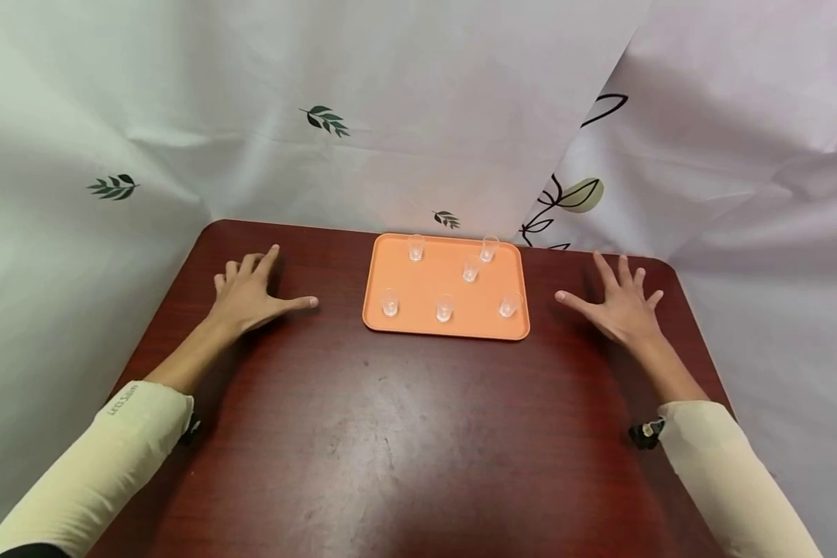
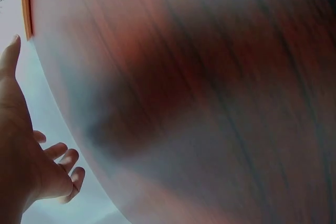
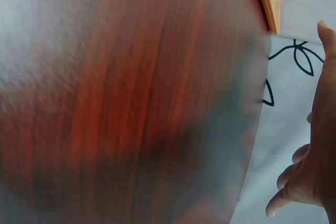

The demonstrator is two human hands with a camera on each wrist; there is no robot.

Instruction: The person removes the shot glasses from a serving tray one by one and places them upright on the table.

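Note:
An orange tray (image 1: 418, 283) lies at the back middle of the table, with several small clear cups (image 1: 444, 308) spread over it. My left hand (image 1: 247, 294) is left of the tray, fingers spread and thumb pointing toward it, holding nothing. To the tray's right, my right hand (image 1: 621, 306) is spread in the same way and also holds nothing. Both hands are apart from the tray. In the left wrist view the left hand (image 2: 31, 145) shows at the left edge; the right hand (image 3: 315, 150) shows at the right edge of the right wrist view.
The dark red-brown wooden table (image 1: 390, 434) stretches in front of the tray. A white curtain (image 1: 418, 101) with leaf prints hangs behind and at both sides. Light sleeves (image 1: 105, 457) cover both forearms, and a small dark device (image 1: 645, 434) sits at the right wrist.

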